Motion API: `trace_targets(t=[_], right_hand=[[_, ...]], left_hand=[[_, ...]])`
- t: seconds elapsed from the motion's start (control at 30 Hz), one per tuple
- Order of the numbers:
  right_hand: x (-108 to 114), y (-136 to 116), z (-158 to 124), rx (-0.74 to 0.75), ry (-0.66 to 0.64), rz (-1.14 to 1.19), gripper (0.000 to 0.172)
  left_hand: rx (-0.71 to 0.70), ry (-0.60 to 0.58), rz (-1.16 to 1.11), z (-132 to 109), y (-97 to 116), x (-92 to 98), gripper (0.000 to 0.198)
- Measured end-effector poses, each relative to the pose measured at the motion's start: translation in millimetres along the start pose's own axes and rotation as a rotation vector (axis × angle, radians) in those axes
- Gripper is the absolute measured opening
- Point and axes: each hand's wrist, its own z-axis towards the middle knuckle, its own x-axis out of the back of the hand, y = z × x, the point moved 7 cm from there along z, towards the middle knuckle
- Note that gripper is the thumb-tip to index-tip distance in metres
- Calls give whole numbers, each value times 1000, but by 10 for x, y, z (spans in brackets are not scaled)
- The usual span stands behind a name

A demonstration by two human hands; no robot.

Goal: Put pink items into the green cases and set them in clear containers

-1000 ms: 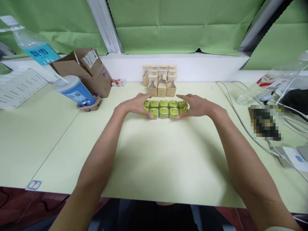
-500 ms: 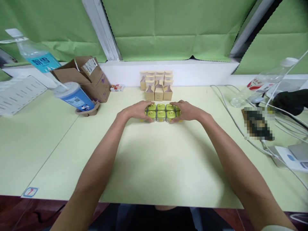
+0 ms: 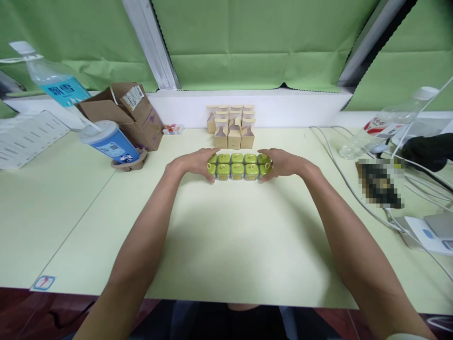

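Small clear square jars with green lids (image 3: 237, 169) stand in two tight rows on the table. Each lid has a little loop on top. At the left end of the rows is my left hand (image 3: 196, 163), its thumb at the front corner and its fingers reaching behind. My right hand (image 3: 285, 164) frames the right end in the same way. On both hands the thumb and fingers are spread apart, close against the end jars. Whether they press on the jars I cannot tell. Just behind the jars stand several small open cardboard boxes (image 3: 234, 134), grouped together.
To the left are a brown carton (image 3: 143, 123), a blue cup (image 3: 115, 146) in a cardboard holder and a bottle with a blue label (image 3: 65, 89). White cables (image 3: 336, 170), a clear bottle (image 3: 382, 125) and a white device (image 3: 421, 231) lie to the right. A white ledge runs behind.
Both hands have moved outward, the left to the left and the right to the right, uncovering the end jars. The rows of jars look nearly unmoved.
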Motion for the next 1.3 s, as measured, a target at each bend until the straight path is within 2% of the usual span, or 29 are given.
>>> trace_targets(t=[0.17, 0.27, 0.33, 0.4, 0.47, 0.63, 0.73, 0.87, 0.97, 1.03, 1.17, 1.23, 1.3], right_hand=[[28, -52, -3, 25, 44, 50, 102], [41, -39, -27, 12, 23, -36, 117], [52, 6, -41, -11, 4, -68, 130], [67, 59, -44, -29, -5, -36, 135], [73, 101, -36, -40, -8, 21, 125], [54, 62, -28, -18, -8, -12, 86], [33, -17, -60, -31, -28, -72, 77], [53, -127, -133, -69, -52, -161, 80], [46, -208, -197, -79, -117, -242, 81], [41, -245, -238, -104, -140, -296, 90], [47, -347, -284, -107, -81, -346, 124], [24, -403, -284, -81, -60, -350, 127], [-22, -438, -268, -62, -60, -359, 121]], left_hand=[[29, 28, -47, 1, 26, 24, 109], [31, 0, -10, -18, 49, 30, 112], [48, -29, 28, -34, 29, 29, 122], [69, -55, 56, -48, -14, 27, 132], [87, -62, 64, -54, -63, 29, 135], [100, -58, 74, -41, -122, 24, 133], [128, -68, 77, -39, -133, 18, 135], [173, -116, 157, -67, -111, 16, 142], [185, -178, 239, -101, -44, 5, 144], [203, -202, 256, -121, 13, 0, 144], [154, -136, 276, -116, 183, 28, 138], [82, -97, 260, -101, 280, 30, 129], [48, -94, 220, -89, 332, 4, 121]])
